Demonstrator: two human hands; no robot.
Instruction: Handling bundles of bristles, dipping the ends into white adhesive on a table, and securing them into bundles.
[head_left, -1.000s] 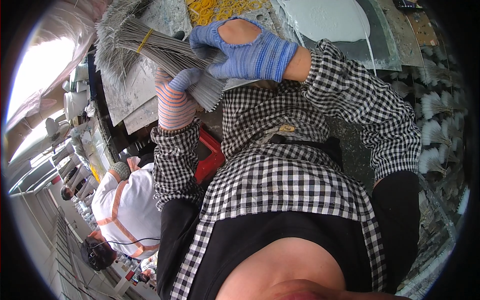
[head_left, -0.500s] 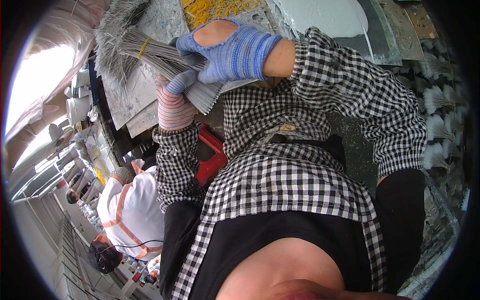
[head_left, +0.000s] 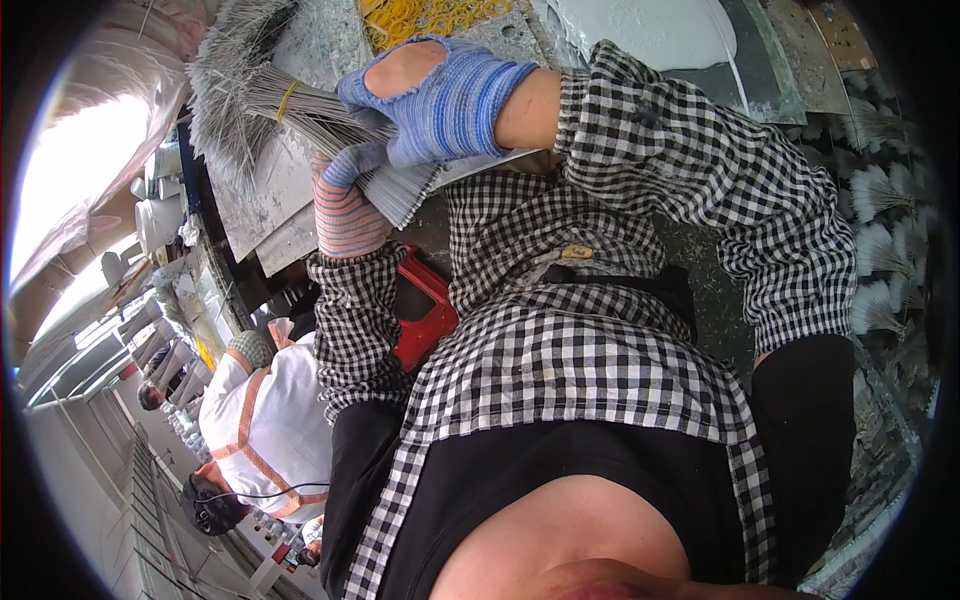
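Observation:
My right hand (head_left: 425, 100), in a blue knitted glove with a gap over its back, is closed over the top of a bundle of thin grey stems (head_left: 300, 108). A yellow rubber band (head_left: 287, 101) rings the bundle toward its far left part. From below, my left hand (head_left: 348, 205), in an orange-and-grey striped glove, grips the same bundle near its pale end (head_left: 402, 192). That end fans out beneath my hands and points toward my lap. My fingertips are partly hidden behind the stems and gloves.
A heap of similar bristly stems (head_left: 225, 85) lies at the far left of the worktable (head_left: 262, 205). Yellow rubber bands (head_left: 430, 20) are piled at the back, beside a sheet with white paste (head_left: 650, 30). White tufts (head_left: 885, 250) stand at the right. A person (head_left: 265, 430) works at the left.
My right hand has shifted slightly left along the bundle, and its forearm has moved with it. My left hand stays nearly in place, still gripping the stems.

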